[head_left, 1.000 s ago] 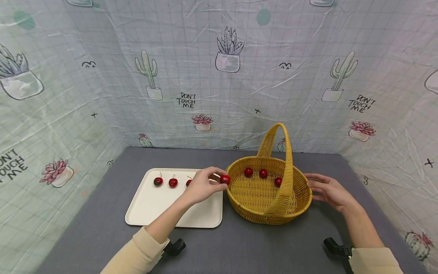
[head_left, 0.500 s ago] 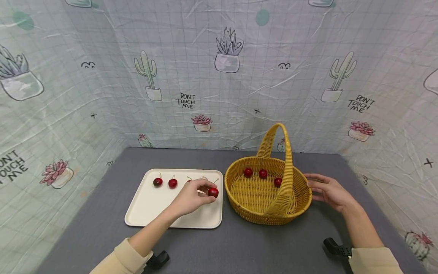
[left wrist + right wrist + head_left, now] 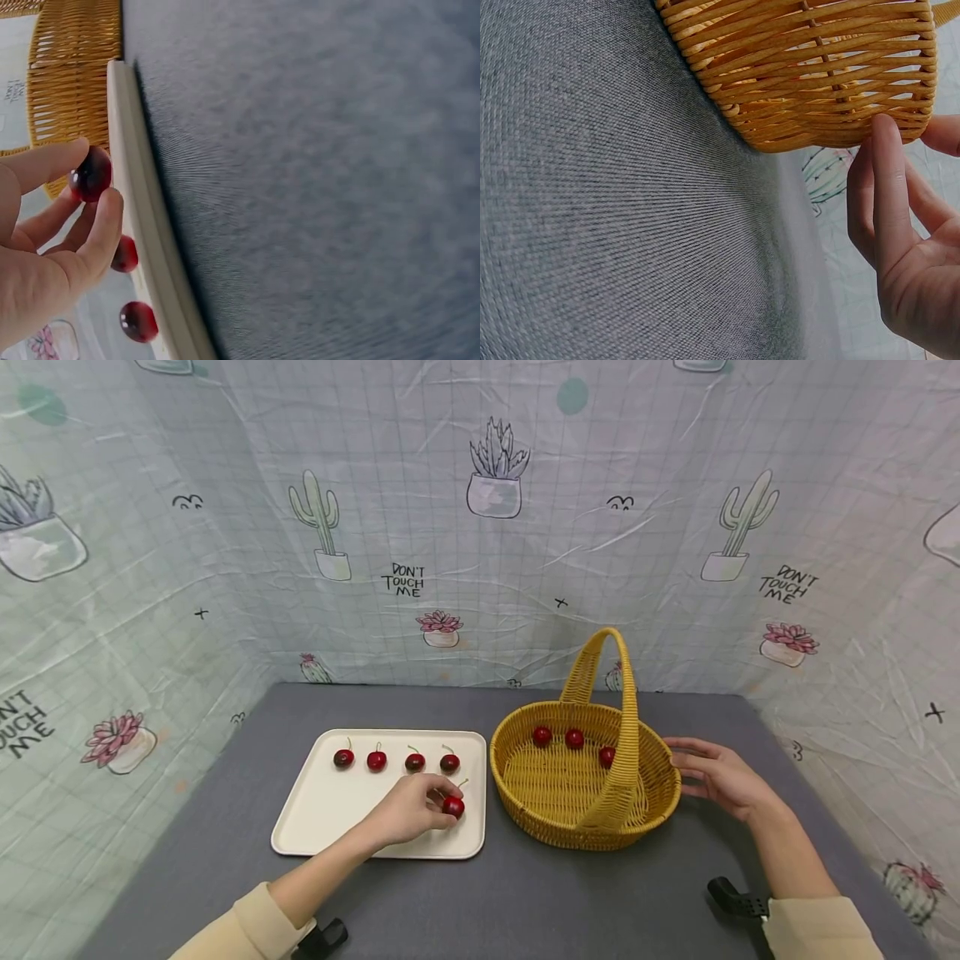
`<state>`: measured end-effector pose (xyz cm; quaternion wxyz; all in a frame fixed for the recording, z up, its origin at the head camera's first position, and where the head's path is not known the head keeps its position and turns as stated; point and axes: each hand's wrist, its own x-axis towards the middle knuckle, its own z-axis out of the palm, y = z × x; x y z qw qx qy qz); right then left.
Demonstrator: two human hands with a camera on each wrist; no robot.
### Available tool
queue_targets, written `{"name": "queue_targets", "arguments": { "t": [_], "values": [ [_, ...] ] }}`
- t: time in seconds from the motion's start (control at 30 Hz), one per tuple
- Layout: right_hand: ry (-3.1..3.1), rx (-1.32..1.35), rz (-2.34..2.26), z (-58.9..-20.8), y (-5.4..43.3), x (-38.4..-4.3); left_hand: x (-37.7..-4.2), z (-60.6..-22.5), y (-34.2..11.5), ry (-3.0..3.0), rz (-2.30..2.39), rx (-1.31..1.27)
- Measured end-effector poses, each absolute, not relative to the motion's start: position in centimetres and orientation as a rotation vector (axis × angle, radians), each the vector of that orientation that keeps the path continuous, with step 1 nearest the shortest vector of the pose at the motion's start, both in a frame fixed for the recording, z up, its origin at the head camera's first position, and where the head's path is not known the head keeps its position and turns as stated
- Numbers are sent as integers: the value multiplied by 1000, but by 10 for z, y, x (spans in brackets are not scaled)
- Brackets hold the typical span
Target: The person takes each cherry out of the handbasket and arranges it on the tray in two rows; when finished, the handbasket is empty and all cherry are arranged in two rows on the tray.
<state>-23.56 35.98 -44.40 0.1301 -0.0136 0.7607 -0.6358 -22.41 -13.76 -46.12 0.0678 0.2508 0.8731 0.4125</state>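
Over the near right part of the white tray [image 3: 322, 810], my left hand [image 3: 408, 810] pinches a dark red cherry [image 3: 453, 807] between thumb and fingertips. The left wrist view shows that cherry [image 3: 91, 175] close above the tray's raised edge. Several stemmed cherries [image 3: 377, 761] stand in a row along the tray's far side. My right hand [image 3: 723, 777] touches the right side of the yellow wicker basket [image 3: 543, 832], its fingers extended against the outer wall near the rim. Three cherries [image 3: 574, 739] lie inside the basket, one partly behind the handle.
The basket's tall arched handle [image 3: 632, 710] rises over its middle. Tray and basket stand side by side on a grey tabletop [image 3: 540, 902]. A printed cloth [image 3: 555, 552] surrounds the table at the back and sides.
My left hand has carried the cherry from beside the basket's rim leftward and toward the near side over the tray, uncovering the row of cherries. The right hand has stayed at the basket.
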Motion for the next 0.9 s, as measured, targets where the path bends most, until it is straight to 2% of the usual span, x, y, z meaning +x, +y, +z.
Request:
{"name": "queue_targets", "arguments": {
  "t": [0.9],
  "values": [
    [2188,-78,-1877,-445,362,-235,-228,-461,-156,2643,1179,740]
  ]
}}
